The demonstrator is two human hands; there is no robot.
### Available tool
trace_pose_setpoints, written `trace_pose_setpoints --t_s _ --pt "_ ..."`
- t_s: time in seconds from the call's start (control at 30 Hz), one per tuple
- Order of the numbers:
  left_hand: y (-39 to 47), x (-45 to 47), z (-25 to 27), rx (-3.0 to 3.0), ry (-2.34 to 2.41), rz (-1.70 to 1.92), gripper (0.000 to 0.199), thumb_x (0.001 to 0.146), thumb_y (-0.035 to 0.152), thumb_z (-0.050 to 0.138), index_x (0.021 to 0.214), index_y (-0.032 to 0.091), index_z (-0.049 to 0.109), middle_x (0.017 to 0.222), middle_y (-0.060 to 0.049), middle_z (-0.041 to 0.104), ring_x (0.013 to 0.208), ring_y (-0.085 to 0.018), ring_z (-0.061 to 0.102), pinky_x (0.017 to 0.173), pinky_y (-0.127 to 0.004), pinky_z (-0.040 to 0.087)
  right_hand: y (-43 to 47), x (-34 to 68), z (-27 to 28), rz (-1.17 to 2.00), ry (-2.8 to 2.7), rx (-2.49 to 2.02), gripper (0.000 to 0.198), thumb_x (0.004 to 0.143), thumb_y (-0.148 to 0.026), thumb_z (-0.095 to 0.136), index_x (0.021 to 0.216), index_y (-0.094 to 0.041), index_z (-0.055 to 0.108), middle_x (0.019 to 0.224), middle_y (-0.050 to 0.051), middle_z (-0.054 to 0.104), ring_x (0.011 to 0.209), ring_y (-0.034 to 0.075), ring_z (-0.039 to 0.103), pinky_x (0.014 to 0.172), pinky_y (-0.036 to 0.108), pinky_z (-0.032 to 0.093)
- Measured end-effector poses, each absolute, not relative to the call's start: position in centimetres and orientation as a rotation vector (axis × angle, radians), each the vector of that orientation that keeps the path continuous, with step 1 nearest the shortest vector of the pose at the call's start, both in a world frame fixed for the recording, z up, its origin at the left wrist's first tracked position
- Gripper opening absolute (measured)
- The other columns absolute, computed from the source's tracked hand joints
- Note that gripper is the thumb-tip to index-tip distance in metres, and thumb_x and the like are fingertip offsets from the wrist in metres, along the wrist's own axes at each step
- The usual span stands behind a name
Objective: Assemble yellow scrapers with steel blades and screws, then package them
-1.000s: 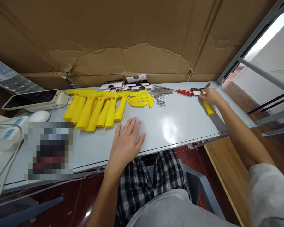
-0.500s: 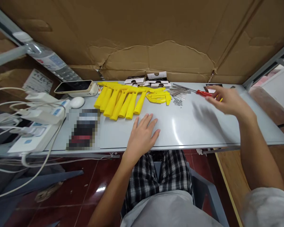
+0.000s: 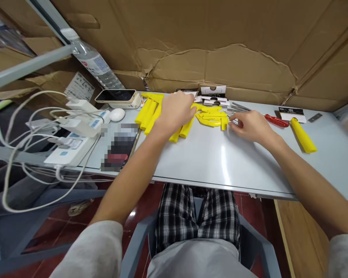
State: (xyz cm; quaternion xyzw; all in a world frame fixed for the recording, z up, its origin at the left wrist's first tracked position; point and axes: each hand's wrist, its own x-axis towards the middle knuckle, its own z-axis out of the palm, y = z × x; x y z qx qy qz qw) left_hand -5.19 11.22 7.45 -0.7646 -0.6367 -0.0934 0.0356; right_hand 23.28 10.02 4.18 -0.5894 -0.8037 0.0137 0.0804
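Observation:
My left hand [image 3: 178,110] is curled over the row of yellow plastic handles [image 3: 146,112], its fingers closed around one of them and mostly hidden behind the knuckles. At the pile of small silver screws [image 3: 234,121], my right hand [image 3: 246,125] has thumb and fingertips drawn together; whether a screw is between them is too small to see. Flat yellow plastic parts [image 3: 212,117] lie between the two hands. A red-handled screwdriver [image 3: 276,120] rests behind my right hand, and a single yellow handle [image 3: 303,136] lies apart to its right.
Small printed cards [image 3: 213,92] stand along the cardboard wall [image 3: 220,65], with another card [image 3: 292,114] at the right. On the left are a power strip [image 3: 72,148] with tangled cables, a phone [image 3: 116,95], a white mouse-like object [image 3: 117,114] and a water bottle [image 3: 97,63].
My left hand has moved from the bare tabletop up onto the yellow handles. My right hand has left the screwdriver area for the screws, and a yellow handle now shows lying at the right.

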Motion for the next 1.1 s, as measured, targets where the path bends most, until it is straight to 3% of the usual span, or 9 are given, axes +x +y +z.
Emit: trace_pose_setpoints --t_s 0.23,0.33,0.47,0.6,0.9,1.1 --pt "13.1 -7.9 6.4 -2.393 -1.981 -0.266 0.037 0.102 0.042 0.059 0.123 0.021 0.081 0.117 -0.019 0.08 0.118 -0.042 0.072 0.104 -0.059 0.054 8.7 24.5 2.4 0.266 -2.246 -1.663 0.044 0.097 -0.049 0.054 0.106 -0.017 0.083 0.083 0.005 0.069 0.072 0.007 0.055 0.077 0.022 0.034" --pt "13.1 -9.6 6.2 -2.489 -1.943 -0.181 0.038 0.099 0.045 0.066 0.126 0.022 0.078 0.121 -0.015 0.08 0.119 -0.037 0.072 0.107 -0.052 0.053 8.4 24.5 1.9 0.359 -2.187 -1.624 0.043 0.096 -0.049 0.055 0.096 -0.014 0.081 0.079 0.004 0.066 0.068 0.005 0.053 0.075 0.022 0.037" --pt "13.6 -10.9 6.1 -2.504 -1.974 0.013 0.049 0.094 0.049 0.07 0.137 0.024 0.073 0.124 -0.012 0.08 0.111 -0.033 0.074 0.094 -0.042 0.055 8.4 24.3 1.5 0.407 -2.114 -1.544 0.043 0.095 -0.05 0.057 0.087 -0.012 0.077 0.072 0.003 0.061 0.063 0.004 0.045 0.072 0.022 0.037" --pt "13.4 -10.1 6.3 -2.476 -2.019 0.0 0.045 0.094 0.046 0.069 0.133 0.024 0.072 0.119 -0.014 0.08 0.11 -0.036 0.074 0.088 -0.043 0.054 8.7 24.5 1.2 0.335 -2.096 -1.47 0.037 0.092 -0.046 0.061 0.084 -0.012 0.076 0.068 0.003 0.059 0.06 0.004 0.044 0.068 0.023 0.034" --pt "12.5 -8.4 6.0 -2.4 -2.037 -0.205 0.034 0.086 0.027 0.075 0.119 0.019 0.074 0.106 -0.019 0.076 0.114 -0.044 0.071 0.092 -0.052 0.055 8.4 24.4 1.3 0.28 -2.137 -1.431 0.035 0.092 -0.043 0.061 0.084 -0.013 0.075 0.069 0.003 0.061 0.06 0.004 0.048 0.069 0.023 0.035" --pt "12.1 -8.5 6.4 -2.357 -2.088 -0.426 0.033 0.082 0.02 0.079 0.114 0.019 0.072 0.1 -0.015 0.073 0.114 -0.04 0.069 0.1 -0.05 0.053 8.3 24.4 1.6 0.281 -2.154 -1.46 0.037 0.094 -0.045 0.06 0.084 -0.013 0.075 0.07 0.003 0.062 0.061 0.004 0.049 0.07 0.024 0.036"
